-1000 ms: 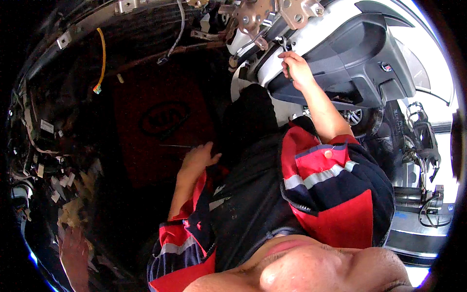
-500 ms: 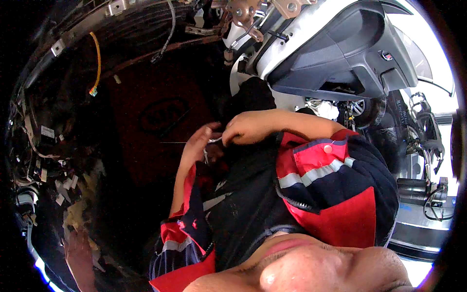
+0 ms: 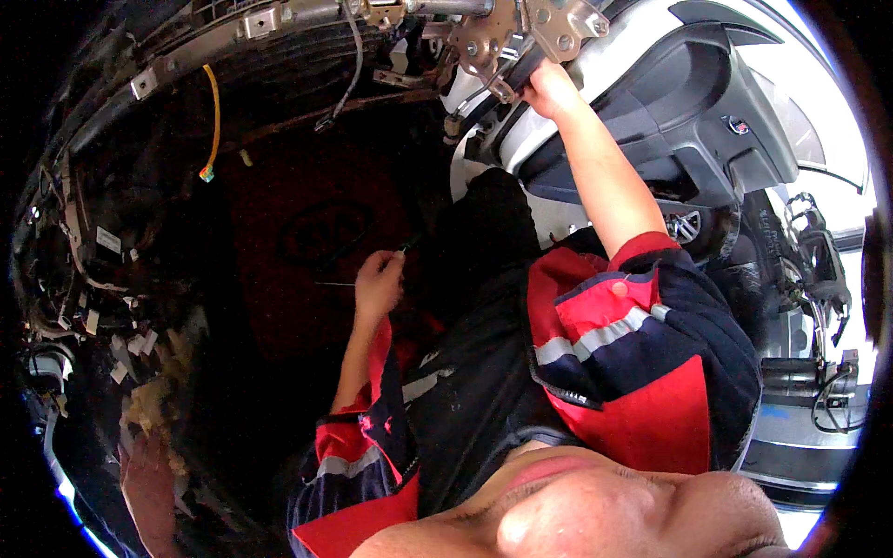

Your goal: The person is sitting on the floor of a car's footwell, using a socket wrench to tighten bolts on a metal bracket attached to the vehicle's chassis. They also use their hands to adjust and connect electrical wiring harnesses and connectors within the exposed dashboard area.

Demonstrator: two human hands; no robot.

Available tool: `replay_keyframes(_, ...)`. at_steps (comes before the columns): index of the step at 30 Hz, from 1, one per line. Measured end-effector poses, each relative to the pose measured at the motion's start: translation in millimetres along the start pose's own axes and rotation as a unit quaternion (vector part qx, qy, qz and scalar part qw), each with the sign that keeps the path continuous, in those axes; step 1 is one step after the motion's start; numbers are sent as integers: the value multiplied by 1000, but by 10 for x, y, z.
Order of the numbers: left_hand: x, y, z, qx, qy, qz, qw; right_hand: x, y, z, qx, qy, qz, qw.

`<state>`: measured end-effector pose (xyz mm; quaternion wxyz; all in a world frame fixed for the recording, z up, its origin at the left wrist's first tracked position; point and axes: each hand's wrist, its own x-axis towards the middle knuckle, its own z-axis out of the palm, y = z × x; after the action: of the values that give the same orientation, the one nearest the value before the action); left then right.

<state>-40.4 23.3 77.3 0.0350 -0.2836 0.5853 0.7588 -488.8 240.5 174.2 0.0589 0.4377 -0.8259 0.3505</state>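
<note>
My left hand (image 3: pixel 379 282) is closed in front of my chest, over the dark footwell. A thin-shafted tool (image 3: pixel 335 284) pokes out of it to the left, and a small dark end shows past the fingertips; its exact kind is not clear. My right arm reaches far forward. At the top, my right hand (image 3: pixel 551 90) is up against a bare metal bracket (image 3: pixel 476 48) next to the door opening. Its fingers go in behind the bracket's edge and dark parts there, so whatever they touch or hold is hidden.
A car door (image 3: pixel 651 121) stands open on the right. A yellow cable (image 3: pixel 217 121) and a grey cable (image 3: pixel 355 65) hang from the crossbeam. A red floor mat (image 3: pixel 307 307) lies below. Loose wiring (image 3: pixel 79 251) lines the left, where another person's hand (image 3: pixel 149 474) rests.
My right hand has left my left hand, where both met around something small and whitish, and gone forward to the bracket. The left keeps the thin tool. The view has shifted slightly.
</note>
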Motion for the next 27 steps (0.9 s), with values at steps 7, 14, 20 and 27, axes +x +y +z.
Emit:
replay_keyframes(7, -85, -132, -120, -6, 19, -6, 1000, 16, -876, 184, 528, -61, 310, 788)
replay_keyframes(14, -92, -75, -96, 11, 20, -17, 1000, 64, -1333, 266, 515, 104, 288, 801)
replay_keyframes(20, -54, 30, -47, 52, 17, 6, 998, 128, -506, -114, 538, -99, 304, 780)
replay_keyframes(27, -27, -109, -77, 48, 28, -4, 998, 137, -1149, 241, 481, 102, 319, 810)
